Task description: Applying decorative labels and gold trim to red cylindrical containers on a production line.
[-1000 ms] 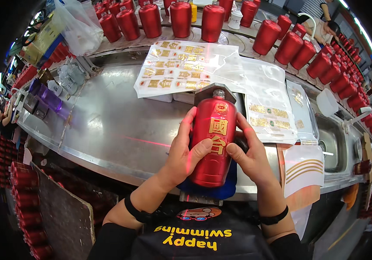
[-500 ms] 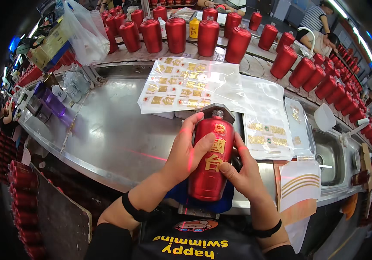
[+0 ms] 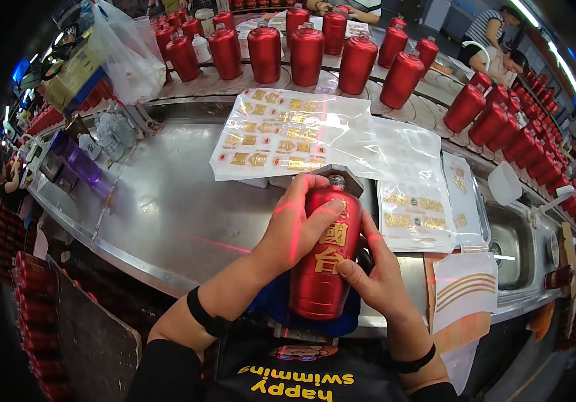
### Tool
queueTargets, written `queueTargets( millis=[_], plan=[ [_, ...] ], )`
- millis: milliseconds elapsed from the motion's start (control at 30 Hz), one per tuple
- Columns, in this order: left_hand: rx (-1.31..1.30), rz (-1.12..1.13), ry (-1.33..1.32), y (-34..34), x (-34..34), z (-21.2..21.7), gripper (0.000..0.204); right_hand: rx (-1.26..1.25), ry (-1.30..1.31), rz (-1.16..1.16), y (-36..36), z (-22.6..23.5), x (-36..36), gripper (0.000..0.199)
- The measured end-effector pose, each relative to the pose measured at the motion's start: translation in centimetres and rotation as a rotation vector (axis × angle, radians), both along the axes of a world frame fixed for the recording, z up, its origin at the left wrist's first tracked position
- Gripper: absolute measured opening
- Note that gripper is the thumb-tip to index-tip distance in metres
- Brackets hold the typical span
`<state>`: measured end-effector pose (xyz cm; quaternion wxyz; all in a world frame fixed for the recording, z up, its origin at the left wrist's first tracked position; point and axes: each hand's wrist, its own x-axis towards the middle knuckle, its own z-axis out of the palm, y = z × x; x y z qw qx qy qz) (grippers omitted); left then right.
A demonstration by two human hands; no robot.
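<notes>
A glossy red bottle [image 3: 320, 288] with raised gold lettering lies tilted in front of me, its clear neck pointing away. My left hand [image 3: 295, 224] wraps its upper left side, with the thumb pressed on the emblem near the shoulder. On the other side my right hand [image 3: 382, 275] grips the bottle, thumb on the front by the lower character, fingers along the edge. Under the bottle's base is a blue cloth [image 3: 341, 323]. A dark angular holder [image 3: 347, 175] stands around the neck. Just beyond lies a sheet of gold stickers [image 3: 271, 134].
Red bottles [image 3: 305, 57] ride a curved conveyor [image 3: 248, 79] across the back. More sticker sheets [image 3: 415, 208] lie right, near a sink [image 3: 512, 254]. A purple bottle [image 3: 77, 157] and a plastic bag [image 3: 124, 57] are left. Paper with gold strips [image 3: 466, 288] hangs over the front edge.
My left thumb has slid up onto the emblem, and the bottle has shifted slightly toward me. Behind, the conveyor's bottles have moved along, and a yellow bottle there is no longer visible.
</notes>
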<state>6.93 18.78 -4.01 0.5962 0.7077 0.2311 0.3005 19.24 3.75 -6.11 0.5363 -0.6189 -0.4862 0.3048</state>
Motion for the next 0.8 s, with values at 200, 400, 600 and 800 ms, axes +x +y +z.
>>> queueTargets(
  millis=[200,400,600,800],
  plan=[
    [-0.023,-0.013,-0.017,0.06,-0.02,0.23,0.039,0.002,-0.012,0.007,-0.02,-0.02,0.07,0.096],
    [-0.158,-0.035,-0.084,0.28,0.21,0.14,0.032,-0.006,0.050,0.020,0.00,0.41,0.01,0.096],
    [-0.273,-0.056,-0.114,0.53,0.50,0.19,0.027,-0.022,0.053,0.017,-0.03,0.52,-0.08,0.096],
    [-0.304,-0.084,-0.113,0.76,0.42,0.27,0.025,-0.004,0.014,0.005,0.06,0.01,0.03,0.097]
  ],
)
